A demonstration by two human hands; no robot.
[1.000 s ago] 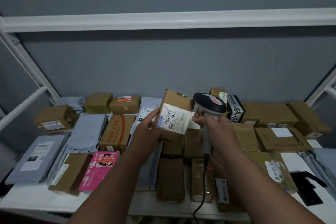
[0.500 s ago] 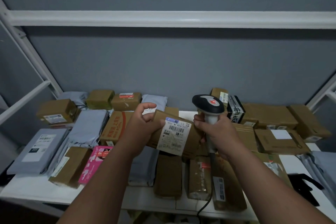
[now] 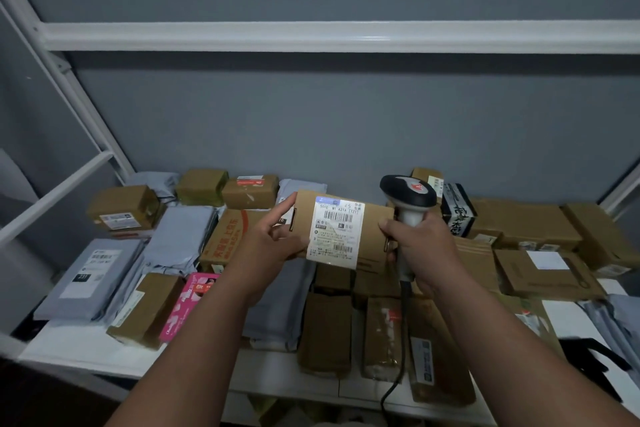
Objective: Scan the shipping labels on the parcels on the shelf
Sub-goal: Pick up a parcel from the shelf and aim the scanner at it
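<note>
Parcel box (image 3: 372, 218) is hanging above the shelf (image 3: 284, 369), shipping label (image 3: 335, 230) facing us; we're gripping its ends with left hand (image 3: 273, 246) and right hand (image 3: 420, 246), which is also clutching the barcode scanner (image 3: 408, 198).

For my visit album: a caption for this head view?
Left hand holds labelled box; right hand holds scanner.

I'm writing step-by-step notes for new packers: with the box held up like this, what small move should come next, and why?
Probably tilt the scanner down toward the label. The left hand holds the cardboard box with its label facing the camera, while the right hand grips the scanner upright beside the box, its head beyond the box's right end, not aimed at the barcode.
</note>
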